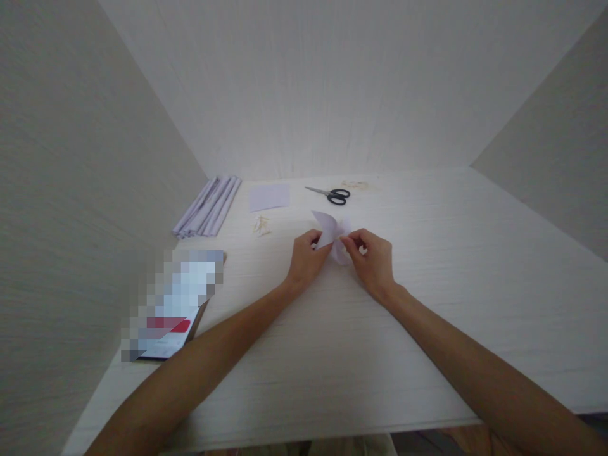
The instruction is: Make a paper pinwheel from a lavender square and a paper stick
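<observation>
Over the middle part of the white, wood-grained desk [304,367], between both hands: a thin, pale lilac, paper-like piece [327,228], gathered narrow at its centre, with ends fanned out. Fingers of the left hand [306,256] pinching the left flap, tips partly hidden behind it. Fingers of the right hand [373,256] pressed together on the gathered centre; too small to tell whether also gripping some tie there.

Main danger, by judgement: opening of the gathers, from too light a pinch at the centre. Also possible: creasing or tearing of the flap, from pulling too strongly, and uneven fans, from gathering away from the middle.

Near the far edge: metal scissors with black handles [332,193], easy to knock in careless reaching. Farther left, a flat, pale lilac rectangular sheet [269,197] and, just in front, a loose heap of slender, yellowish-white bits [262,225], easy to scatter by a brush of the left hand. Toward the far-left corner, a bundle of pale lilac rolls [209,208], liable to spread if bumped.
</observation>
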`<state>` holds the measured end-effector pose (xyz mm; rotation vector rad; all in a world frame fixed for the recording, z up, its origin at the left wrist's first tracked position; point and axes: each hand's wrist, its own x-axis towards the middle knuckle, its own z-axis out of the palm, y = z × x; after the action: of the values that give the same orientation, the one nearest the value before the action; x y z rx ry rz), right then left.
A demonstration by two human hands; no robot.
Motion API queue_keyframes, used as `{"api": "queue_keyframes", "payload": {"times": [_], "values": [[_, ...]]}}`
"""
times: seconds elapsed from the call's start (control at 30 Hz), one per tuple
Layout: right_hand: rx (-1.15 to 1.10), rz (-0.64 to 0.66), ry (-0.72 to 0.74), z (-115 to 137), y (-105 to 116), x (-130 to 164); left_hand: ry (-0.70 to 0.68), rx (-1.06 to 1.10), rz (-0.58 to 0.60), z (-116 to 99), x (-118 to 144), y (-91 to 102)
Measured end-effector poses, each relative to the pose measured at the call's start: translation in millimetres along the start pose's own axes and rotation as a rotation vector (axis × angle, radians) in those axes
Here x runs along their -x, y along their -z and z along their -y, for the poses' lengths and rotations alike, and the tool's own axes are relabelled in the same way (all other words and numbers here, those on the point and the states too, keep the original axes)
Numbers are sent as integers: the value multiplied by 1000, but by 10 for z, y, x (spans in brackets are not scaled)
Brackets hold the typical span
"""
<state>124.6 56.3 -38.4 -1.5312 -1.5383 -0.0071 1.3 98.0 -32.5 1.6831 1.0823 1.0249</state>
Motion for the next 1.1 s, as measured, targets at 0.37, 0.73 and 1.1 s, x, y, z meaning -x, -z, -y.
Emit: {"api": "queue_keyframes", "payload": {"times": [0.37,0.73,1.1], "values": [[-63,-11,32,50,37,-13,11,-1,33,-10,0,-4],[-175,-35,111,51,33,-19,12,6,40,-16,7,0],[-288,-16,65,43,35,-17,14,28,55,9,-2,-1]]}}
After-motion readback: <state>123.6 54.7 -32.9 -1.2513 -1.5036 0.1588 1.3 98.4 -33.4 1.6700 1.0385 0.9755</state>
